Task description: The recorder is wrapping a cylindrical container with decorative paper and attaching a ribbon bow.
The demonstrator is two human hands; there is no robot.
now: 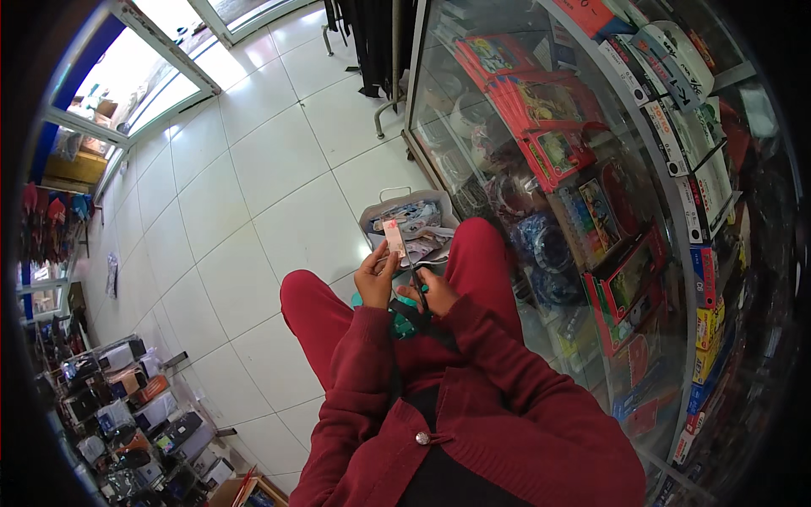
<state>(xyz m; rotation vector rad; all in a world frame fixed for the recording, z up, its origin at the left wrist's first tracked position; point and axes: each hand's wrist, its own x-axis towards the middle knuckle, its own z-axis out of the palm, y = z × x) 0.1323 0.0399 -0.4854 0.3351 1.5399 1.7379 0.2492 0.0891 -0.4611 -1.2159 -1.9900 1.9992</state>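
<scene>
Between my knees, my left hand [376,272] pinches a small pale card or paper strip [394,237] with a reddish print at its top, held upright. My right hand [433,292] grips dark-handled scissors [417,279], whose blades point up along the right edge of the strip. Whether the blades are apart cannot be told. Just beyond both hands, a white bag [448,212] with a thin handle stands on the floor, with patterned fabric or packets inside it. A green item [403,327] with dark straps lies in my lap, partly hidden by my hands and sleeves.
A glass display case [443,114] with red-edged books and packaged goods stands close on the right, pen boxes [664,136] on its upper level. White floor tiles [304,209] lie ahead and left. Wrapped goods [133,405] are at lower left, a glass door [171,57] at upper left.
</scene>
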